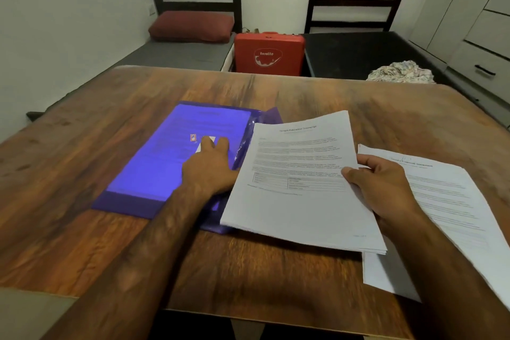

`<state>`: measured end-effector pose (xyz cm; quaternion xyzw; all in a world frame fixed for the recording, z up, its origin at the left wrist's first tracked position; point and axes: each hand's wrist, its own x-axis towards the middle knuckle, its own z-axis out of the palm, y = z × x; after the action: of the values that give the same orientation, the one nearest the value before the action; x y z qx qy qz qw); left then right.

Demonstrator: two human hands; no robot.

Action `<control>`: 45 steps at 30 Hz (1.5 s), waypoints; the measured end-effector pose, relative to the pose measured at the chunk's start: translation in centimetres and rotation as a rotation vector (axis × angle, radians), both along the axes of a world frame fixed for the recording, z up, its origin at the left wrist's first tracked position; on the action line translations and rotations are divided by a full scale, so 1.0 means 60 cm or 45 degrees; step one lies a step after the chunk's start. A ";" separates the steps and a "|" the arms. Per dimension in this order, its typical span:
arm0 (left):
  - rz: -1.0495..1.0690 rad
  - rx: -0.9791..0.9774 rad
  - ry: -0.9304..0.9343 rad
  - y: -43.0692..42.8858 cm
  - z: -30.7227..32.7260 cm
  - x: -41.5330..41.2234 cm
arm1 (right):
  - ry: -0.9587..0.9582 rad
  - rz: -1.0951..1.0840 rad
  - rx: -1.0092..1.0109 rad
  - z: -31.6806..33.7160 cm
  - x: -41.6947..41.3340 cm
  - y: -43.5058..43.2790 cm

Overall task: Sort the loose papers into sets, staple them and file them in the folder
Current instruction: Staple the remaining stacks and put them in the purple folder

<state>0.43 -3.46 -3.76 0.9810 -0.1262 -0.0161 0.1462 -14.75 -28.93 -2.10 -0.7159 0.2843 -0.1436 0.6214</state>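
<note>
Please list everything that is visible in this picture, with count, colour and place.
table: one, brown wood, foreground.
folder: one, purple, flat on the table, left of centre.
held paper set: one, white, printed, over the folder's right edge.
paper pile: one, white, printed, on the table, far right.
case: one, red, between the grey bed and the black bed.
pillow: one, dark red, on the grey bed.
cloth: one, pale patterned, crumpled on the black bed.
left hand: one, resting on the folder's cover.
right hand: one, gripping the held paper set's right edge.
</note>
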 end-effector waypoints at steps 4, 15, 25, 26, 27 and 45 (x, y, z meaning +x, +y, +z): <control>-0.054 -0.150 0.024 0.023 0.011 0.017 | 0.057 0.013 -0.055 0.007 -0.003 -0.003; -0.105 -0.187 -0.100 0.035 0.032 0.024 | 0.080 0.146 0.006 0.026 -0.002 0.003; -0.144 -0.026 -0.119 0.037 0.023 0.034 | 0.078 0.193 -0.072 0.047 0.004 -0.003; -0.129 -0.022 -0.119 0.036 0.023 0.034 | 0.082 0.198 -0.057 0.051 0.001 -0.008; -0.121 -0.019 -0.118 0.035 0.021 0.034 | 0.083 0.205 -0.039 0.055 -0.002 -0.013; -0.235 0.102 -0.263 0.040 0.041 -0.004 | 0.075 0.124 -0.044 0.076 0.065 0.023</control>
<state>0.21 -1.05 -1.30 0.9668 -0.2294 0.0664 0.0910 -10.83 -27.57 2.49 -0.7433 0.2647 -0.0969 0.6066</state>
